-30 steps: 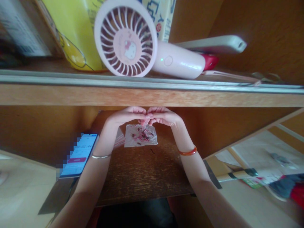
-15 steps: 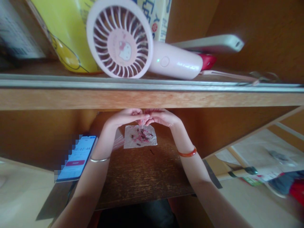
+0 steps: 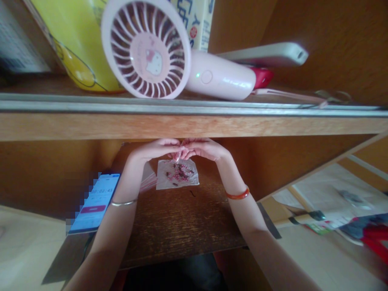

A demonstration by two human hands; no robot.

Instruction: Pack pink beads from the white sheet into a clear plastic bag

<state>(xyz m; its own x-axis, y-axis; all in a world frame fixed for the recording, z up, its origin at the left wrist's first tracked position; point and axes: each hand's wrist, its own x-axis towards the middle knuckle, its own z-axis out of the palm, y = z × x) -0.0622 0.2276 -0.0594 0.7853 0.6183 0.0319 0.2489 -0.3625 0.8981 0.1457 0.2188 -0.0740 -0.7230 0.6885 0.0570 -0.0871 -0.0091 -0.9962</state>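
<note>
As the left hand (image 3: 153, 148) and right hand (image 3: 204, 148), fingers curled shut, pinch the top of a clear plastic bag (image 3: 163, 182) lying on a dark wooden desk (image 3: 182, 226), red and dark beads (image 3: 178, 173) inside could spill should the thin film slip or tear

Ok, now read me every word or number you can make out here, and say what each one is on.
"02:45" on the phone screen; the digits before it are unclear.
Blue lettering on the carton: cut off, unreadable.
Small lettering on the pink fan handle: too blurred to read.
Print on the printed sheet: too blurred to read.
</note>
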